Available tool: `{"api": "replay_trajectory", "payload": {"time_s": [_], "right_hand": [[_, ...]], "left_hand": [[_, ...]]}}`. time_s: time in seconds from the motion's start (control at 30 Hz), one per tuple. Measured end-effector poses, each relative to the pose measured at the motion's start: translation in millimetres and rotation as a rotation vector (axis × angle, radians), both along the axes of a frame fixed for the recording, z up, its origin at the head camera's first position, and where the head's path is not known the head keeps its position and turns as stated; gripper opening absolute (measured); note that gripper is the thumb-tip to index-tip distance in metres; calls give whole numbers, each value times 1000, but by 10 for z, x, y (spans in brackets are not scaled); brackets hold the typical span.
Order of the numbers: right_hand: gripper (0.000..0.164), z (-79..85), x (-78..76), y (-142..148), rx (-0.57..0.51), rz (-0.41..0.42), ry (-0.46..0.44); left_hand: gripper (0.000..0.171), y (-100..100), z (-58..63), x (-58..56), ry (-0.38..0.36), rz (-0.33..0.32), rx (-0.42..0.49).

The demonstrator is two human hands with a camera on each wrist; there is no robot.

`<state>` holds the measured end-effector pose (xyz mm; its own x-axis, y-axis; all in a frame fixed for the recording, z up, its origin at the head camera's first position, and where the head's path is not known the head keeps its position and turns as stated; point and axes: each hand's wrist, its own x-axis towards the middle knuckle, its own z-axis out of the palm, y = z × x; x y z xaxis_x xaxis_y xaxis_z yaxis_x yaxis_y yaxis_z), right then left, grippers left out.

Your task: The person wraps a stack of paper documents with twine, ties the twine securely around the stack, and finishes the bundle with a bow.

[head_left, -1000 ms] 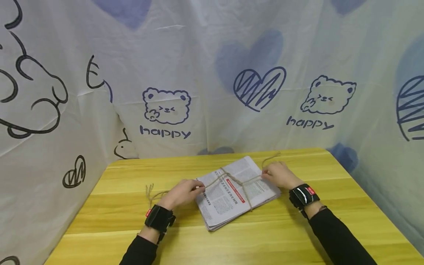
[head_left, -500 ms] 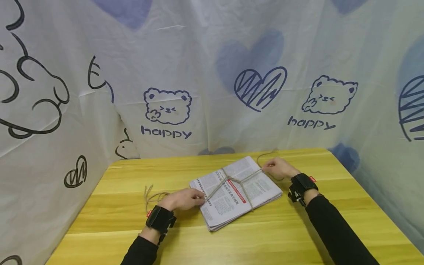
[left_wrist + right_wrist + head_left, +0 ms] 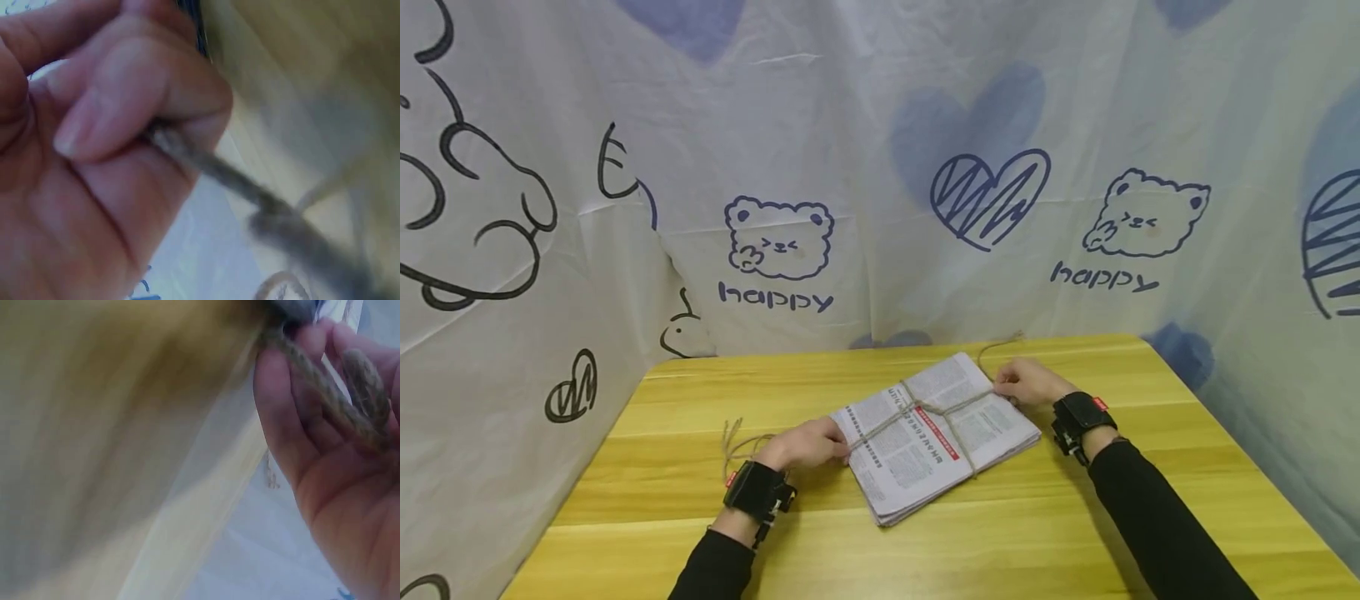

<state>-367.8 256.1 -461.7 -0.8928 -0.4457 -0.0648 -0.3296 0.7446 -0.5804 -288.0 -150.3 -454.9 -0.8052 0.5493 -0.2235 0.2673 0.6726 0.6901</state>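
A stack of folded newspapers (image 3: pixel 898 479) lies at an angle on the wooden table. Brown twine (image 3: pixel 883 423) runs across its top in both directions and meets near the middle, beside a red printed strip. At the stack's left edge my left hand (image 3: pixel 811 442) grips one length of twine, which the left wrist view shows passing under its curled fingers (image 3: pixel 119 94). My right hand (image 3: pixel 1033 382) pinches the other length at the right edge. In the right wrist view, twine (image 3: pixel 325 387) crosses that hand's palm and loops back.
Loose, frayed twine (image 3: pixel 733 442) trails on the table left of my left hand. Another loose end (image 3: pixel 992 346) curves behind the stack near the far edge. A printed white cloth (image 3: pixel 880 275) hangs behind and beside the wooden table (image 3: pixel 1000 533).
My left hand has moved nearer and slightly left, to the stack's left edge. My right hand has shifted slightly. The twine between them now lies straighter and flatter across the newspapers.
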Motion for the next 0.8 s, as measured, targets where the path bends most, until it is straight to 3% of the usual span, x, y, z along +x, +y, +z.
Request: {"api": "replay_trajectory", "payload": {"time_s": [0.17,0.33,0.5,0.63,0.7,0.8], "right_hand": [[18,-38,35,96,-32,10,-111],[27,-38,61,101,30,7,-122],[39,-84,92,75,49,-53,-146],[34,-143,113,85,30,-108,-141],[33,-153,121,85,20,-110,-121],[47,-131,128,69,28,-93,-70]], "left_hand": [[31,-81,-4,-37,6,106,61],[39,-94,-4,-51,-18,266,109],[24,-74,-27,-52,-20,384,71],[58,-76,-61,-37,-58,373,113],[67,-84,-76,-43,-121,342,157],[76,-89,-89,-59,-217,310,209]]}}
